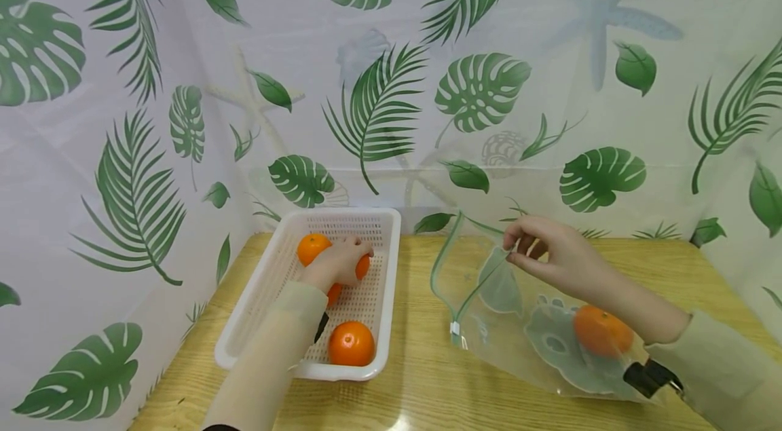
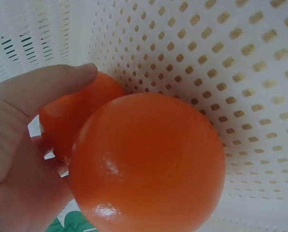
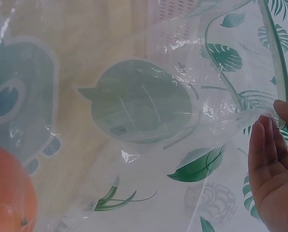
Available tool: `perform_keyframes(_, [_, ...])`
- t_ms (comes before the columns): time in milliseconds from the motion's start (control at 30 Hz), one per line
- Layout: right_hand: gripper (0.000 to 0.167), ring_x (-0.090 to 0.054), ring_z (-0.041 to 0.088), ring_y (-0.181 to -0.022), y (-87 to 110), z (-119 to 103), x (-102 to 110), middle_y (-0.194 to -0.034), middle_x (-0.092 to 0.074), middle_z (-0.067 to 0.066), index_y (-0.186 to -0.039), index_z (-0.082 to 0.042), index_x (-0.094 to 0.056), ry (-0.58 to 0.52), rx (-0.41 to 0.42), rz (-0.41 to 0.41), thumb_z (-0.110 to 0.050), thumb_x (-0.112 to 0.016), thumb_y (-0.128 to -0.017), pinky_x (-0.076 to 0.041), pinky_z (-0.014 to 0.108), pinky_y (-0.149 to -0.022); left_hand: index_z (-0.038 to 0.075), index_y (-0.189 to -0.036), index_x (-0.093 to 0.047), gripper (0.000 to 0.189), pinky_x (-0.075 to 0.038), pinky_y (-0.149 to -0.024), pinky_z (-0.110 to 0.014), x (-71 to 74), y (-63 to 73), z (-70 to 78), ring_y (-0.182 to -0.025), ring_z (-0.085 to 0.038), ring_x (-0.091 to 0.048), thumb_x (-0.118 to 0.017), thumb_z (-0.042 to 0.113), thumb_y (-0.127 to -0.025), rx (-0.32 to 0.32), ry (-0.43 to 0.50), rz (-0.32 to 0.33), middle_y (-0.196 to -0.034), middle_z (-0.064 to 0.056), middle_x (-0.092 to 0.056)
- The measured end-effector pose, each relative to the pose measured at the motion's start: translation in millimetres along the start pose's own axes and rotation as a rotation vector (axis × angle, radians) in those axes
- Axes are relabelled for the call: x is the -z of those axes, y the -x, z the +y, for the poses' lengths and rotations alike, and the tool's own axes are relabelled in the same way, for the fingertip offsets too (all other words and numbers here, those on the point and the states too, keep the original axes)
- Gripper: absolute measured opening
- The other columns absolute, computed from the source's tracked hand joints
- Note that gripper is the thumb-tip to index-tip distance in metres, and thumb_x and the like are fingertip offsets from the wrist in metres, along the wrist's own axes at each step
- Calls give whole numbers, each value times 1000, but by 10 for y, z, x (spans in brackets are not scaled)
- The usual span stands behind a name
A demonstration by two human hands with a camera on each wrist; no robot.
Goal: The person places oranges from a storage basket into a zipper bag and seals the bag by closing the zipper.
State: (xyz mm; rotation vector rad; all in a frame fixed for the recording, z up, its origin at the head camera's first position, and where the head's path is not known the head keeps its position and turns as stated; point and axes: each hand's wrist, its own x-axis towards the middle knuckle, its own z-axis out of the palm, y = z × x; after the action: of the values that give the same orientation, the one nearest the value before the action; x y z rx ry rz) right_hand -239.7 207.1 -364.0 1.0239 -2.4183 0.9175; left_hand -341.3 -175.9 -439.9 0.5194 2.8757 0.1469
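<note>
My left hand (image 1: 334, 261) reaches into a white perforated plastic basket (image 1: 394, 282) and grips an orange (image 1: 363, 268), thumb laid over it in the left wrist view. A second orange (image 2: 149, 159) sits right in front of that hand in the left wrist view. Other oranges lie in the basket, one (image 1: 313, 247) by its far left side and one (image 1: 351, 343) at the near end. My right hand (image 1: 552, 251) pinches the rim of a clear zip bag (image 1: 501, 349), whose mouth gapes toward the basket. Inside the bag is an orange (image 1: 603, 330).
Basket and bag stand on a wood-grain table (image 1: 421, 377). A white slider (image 1: 455, 328) sits at the near corner of the bag's green zip. Behind and at the sides hangs a leaf-patterned white sheet (image 1: 391, 30).
</note>
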Motion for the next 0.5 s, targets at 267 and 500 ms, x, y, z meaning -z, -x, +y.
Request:
perform_keyframes(267, [25,-62,-3,-81,15,10,-5,-95,-68,-8,-101,-14,-68,-15,-8,-7,5,-80,-89,-57,22,-67,25,-146,-58,72,-51,-112,-58,-73,-36,-73,-131,-36,-51,-84,-3,-84,70,35,12,-157,-17,-45])
perform_keyframes(500, [23,-61,-3,-81,16,15,-14,-94,-68,-8,-101,-12,-69,-16,-10,-11,5,-80,-90,-58,22,-67,26,-144,-58,72,-54,-107,-59,-101,-69,-98,-123,-36,-54,-85,-3,-83,81,44,7,-151,-18,-48])
